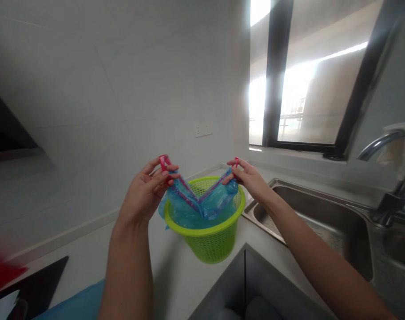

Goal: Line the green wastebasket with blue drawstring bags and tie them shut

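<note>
A blue translucent drawstring bag (216, 205) hangs inside a green plastic basket (211, 242), and part of it drapes over the basket's left rim. Up at the left, my left hand (154, 180) pinches a pink drawstring loop (164, 162) of the bag. Opposite it, my right hand (244, 175) grips the other end of the pink string with finger and thumb. Between both hands the bag's edge dips in a V shape above the basket's opening. The bottom of the bag is hidden within the basket.
A steel sink (315, 218) with a chrome faucet (385, 195) lies to the right. In front stands a grey box-like object (219, 298). A black panel (42, 289), blue sheet material (79, 302) and a blurred red item (4, 271) are at lower left. Behind are a wall and window.
</note>
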### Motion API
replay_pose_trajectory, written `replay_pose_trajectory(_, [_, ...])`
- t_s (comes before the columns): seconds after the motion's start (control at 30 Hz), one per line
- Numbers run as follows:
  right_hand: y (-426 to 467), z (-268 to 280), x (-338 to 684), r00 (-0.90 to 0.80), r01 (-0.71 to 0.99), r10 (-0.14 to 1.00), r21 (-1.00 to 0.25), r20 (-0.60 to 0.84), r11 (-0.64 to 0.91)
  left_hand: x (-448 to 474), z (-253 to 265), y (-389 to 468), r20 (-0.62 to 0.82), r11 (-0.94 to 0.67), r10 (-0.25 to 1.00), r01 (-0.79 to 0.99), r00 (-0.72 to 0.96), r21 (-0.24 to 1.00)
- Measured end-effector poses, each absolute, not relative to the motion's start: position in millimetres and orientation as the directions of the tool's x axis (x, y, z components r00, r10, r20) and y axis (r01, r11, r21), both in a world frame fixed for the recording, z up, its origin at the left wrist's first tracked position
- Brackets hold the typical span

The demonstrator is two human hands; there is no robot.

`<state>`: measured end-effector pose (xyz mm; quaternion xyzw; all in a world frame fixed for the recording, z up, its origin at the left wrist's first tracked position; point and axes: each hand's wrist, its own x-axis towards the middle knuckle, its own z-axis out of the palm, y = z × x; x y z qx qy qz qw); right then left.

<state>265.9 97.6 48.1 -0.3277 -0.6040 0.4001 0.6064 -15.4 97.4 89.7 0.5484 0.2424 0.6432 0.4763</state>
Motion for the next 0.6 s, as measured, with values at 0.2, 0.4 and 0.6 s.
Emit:
replay_pose_trajectory(0.2, [117,56,266,0.29,-0.299,0.753,-0.692,0.591,0.657,-15,83,122,0.453,-0.551,0.833,-0.401,-0.318,0.732])
replay_pose_trajectory(0.4, [136,64,275,0.271,-0.765,0.901,-0.492,0.339,0.415,-22,87,131,0.314,-0.535,0.842,-0.61,-0.438,0.584])
replay_pose_trajectory(0.6, [150,45,281,0.437,-0.613,0.872,-0.636,0.223,0.469,-27,91,125,0.19,-0.46,0.884,-0.722,-0.427,0.517])
